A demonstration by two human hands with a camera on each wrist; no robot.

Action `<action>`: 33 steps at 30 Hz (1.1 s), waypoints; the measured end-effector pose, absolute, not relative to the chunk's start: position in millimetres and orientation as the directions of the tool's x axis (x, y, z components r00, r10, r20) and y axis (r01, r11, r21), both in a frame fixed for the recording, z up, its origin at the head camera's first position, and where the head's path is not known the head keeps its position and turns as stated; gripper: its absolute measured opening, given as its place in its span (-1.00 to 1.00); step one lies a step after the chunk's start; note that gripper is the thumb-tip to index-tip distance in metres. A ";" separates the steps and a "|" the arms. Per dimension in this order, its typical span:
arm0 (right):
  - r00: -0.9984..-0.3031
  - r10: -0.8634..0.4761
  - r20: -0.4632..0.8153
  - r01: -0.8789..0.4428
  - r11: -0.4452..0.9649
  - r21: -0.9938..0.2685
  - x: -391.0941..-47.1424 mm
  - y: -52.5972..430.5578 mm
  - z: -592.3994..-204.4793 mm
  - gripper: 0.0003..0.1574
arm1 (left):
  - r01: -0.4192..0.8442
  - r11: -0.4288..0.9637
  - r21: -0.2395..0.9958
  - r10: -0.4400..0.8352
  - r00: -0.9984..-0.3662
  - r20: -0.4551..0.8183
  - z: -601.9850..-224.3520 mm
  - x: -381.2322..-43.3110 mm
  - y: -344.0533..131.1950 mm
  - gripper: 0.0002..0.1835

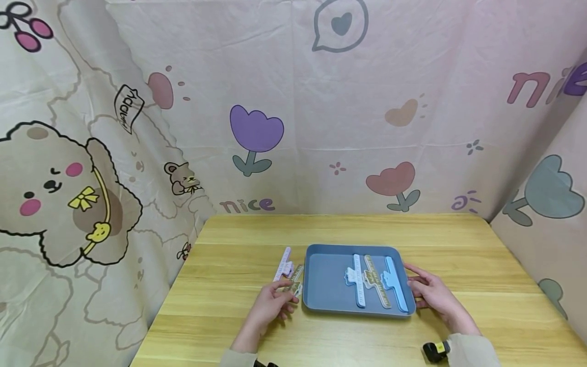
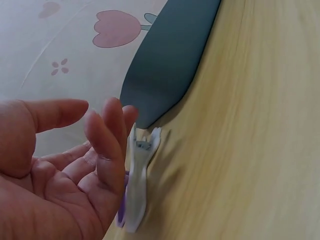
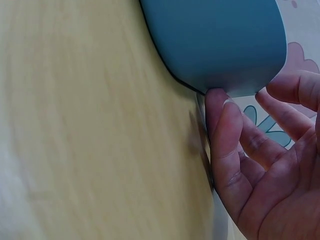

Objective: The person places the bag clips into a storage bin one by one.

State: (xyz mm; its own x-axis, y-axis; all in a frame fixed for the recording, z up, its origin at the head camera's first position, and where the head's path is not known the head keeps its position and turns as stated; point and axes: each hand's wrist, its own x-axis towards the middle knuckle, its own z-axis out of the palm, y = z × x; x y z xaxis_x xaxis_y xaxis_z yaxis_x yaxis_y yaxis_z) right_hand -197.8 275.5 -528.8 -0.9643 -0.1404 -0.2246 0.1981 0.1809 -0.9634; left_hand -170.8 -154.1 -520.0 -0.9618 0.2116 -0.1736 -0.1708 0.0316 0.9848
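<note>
A shallow blue-grey tray (image 1: pixel 327 285) lies on the table, holding a white ruler clip (image 1: pixel 358 280), a brownish patterned ruler clip (image 1: pixel 377 283) and a light blue clip (image 1: pixel 395 284). Left of it lie a pale purple ruler clip (image 1: pixel 283 265) and another patterned clip (image 1: pixel 297 278). My left hand (image 1: pixel 273 302) is over the near end of that patterned clip; in the left wrist view, thumb and fingers stand apart, with a clip (image 2: pixel 137 185) edge-on beyond them. My right hand (image 1: pixel 433 293) holds the tray's right side, thumb at the rim and fingers against the outer wall (image 3: pixel 225 55).
The wooden table (image 1: pixel 229 239) reaches back to a printed cloth (image 1: pixel 312 178) hung behind and at both sides. A black device with a yellow label (image 1: pixel 435 351) sits by the right sleeve.
</note>
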 end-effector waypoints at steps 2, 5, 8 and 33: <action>-0.965 -0.138 -0.225 0.198 0.183 -0.963 -197.7 275.4 -528.5 -0.27 | -0.181 0.022 0.983 0.214 -0.960 -0.181 -521.9 -170.4 -152.3 -0.48; -0.965 -0.133 -0.225 0.199 0.183 -0.963 -197.4 275.0 -527.8 -0.27 | -0.201 0.017 0.979 0.224 -0.954 -0.200 -524.0 -169.3 -149.9 -0.47; -0.966 -0.128 -0.225 0.199 0.184 -0.963 -197.2 274.7 -527.1 -0.27 | -0.214 0.015 0.977 0.228 -0.951 -0.211 -526.1 -168.5 -147.7 -0.46; -0.964 -0.152 -0.217 0.194 0.157 -0.968 -197.8 275.7 -528.7 -0.27 | -0.210 0.044 0.977 0.078 -0.974 -0.213 -526.9 -171.9 -170.0 -0.52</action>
